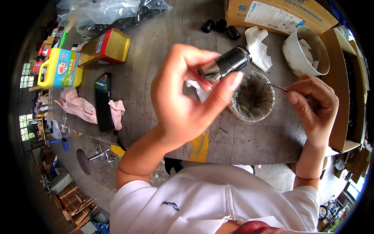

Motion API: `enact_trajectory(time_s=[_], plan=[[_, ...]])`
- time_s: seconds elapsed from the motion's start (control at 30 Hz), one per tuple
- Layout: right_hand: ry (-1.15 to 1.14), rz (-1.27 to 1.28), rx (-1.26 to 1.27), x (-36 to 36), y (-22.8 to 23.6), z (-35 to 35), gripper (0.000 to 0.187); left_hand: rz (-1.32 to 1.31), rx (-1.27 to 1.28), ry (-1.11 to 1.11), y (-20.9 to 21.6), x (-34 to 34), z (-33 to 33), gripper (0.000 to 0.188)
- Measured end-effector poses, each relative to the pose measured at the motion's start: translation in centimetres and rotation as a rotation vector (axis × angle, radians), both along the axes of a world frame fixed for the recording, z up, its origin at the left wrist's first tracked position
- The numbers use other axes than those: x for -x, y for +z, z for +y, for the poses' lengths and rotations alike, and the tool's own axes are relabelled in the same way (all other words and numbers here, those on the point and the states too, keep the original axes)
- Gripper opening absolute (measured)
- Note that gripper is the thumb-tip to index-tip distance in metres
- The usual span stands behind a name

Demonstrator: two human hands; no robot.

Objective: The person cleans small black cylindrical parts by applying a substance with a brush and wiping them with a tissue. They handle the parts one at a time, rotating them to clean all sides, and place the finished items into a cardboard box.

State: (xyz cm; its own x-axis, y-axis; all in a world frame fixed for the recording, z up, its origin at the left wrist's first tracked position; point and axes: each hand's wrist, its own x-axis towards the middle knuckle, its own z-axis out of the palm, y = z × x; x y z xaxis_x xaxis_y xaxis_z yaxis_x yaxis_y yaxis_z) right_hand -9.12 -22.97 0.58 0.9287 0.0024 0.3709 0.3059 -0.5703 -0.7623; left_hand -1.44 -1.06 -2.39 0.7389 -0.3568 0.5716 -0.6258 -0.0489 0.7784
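Observation:
My left hand (177, 103) is raised over the table, its thumb and fingers closed around a glossy black cylinder (235, 60) with a shiny silvery end. The cylinder is tilted, black end up to the right. Between the thumb and fingers of my right hand (315, 105) is a thin dark rod (278, 87), pointing left at the rim of a round tub (269, 111). Clear plastic film lines this tub, and dark grey matter lies inside. White tissue (202, 93) shows partly behind my left hand.
Several black cylinders (221, 25), a crumpled tissue (258, 48) and a white bowl (290, 52) stand toward the back. Cardboard boxes (237, 13) edge the back and right. At left are a gold tin (119, 45), a yellow jug (54, 70), a phone (103, 103) and pink cloth (76, 106).

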Motion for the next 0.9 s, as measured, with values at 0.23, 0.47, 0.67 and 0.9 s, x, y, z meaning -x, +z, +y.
enact_trajectory(time_s=[0.23,0.47,0.67,0.9], plan=[[-0.021,0.057,0.167,0.0,0.6,-0.5,0.014,0.998,0.46,-0.4,-0.2,-1.1,0.3,0.036],[0.087,0.02,0.377,-0.1,-0.1,-0.5,0.02,1.045,0.499,-0.431,-0.2,-1.2,0.7,0.035],[0.121,0.023,0.388,-0.1,-0.2,-0.1,0.024,0.987,0.608,-0.348,0.8,-2.1,1.8,0.024],[-0.123,-0.159,0.412,-1.0,3.4,-1.4,0.012,0.9,0.666,-0.315,2.1,-3.3,2.6,0.026]])
